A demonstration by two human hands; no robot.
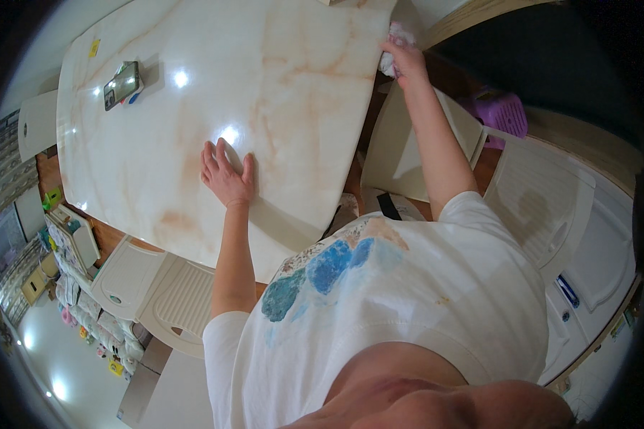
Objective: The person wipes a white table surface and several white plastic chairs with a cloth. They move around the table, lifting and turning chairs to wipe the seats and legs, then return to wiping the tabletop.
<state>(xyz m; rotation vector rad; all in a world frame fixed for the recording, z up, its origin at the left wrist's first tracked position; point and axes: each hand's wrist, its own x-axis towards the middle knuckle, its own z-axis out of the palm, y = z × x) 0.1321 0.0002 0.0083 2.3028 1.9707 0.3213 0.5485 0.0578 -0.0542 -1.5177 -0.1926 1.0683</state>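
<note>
My right hand (408, 60) grips a crumpled white and pink cloth (390, 65) at the right edge of the marble-patterned table (306, 128). Part of the cloth bulges beyond my fingers on the far side. My left hand (228, 177) rests on the glossy tabletop with its fingers apart and nothing in it. Farther left on the table, a smartphone (121, 86) is propped at a tilt on a small object that it mostly hides. A small yellow sticker (94, 49) lies near the table's far left edge.
Cream plastic chairs stand beside the table, one at the lower left (163, 289) and another at the right (539, 198). Behind the right chair is a purple plastic stool (502, 115). A dark panel (536, 64) fills the upper right. A sofa (99, 316) with cushions and toys lies at far left.
</note>
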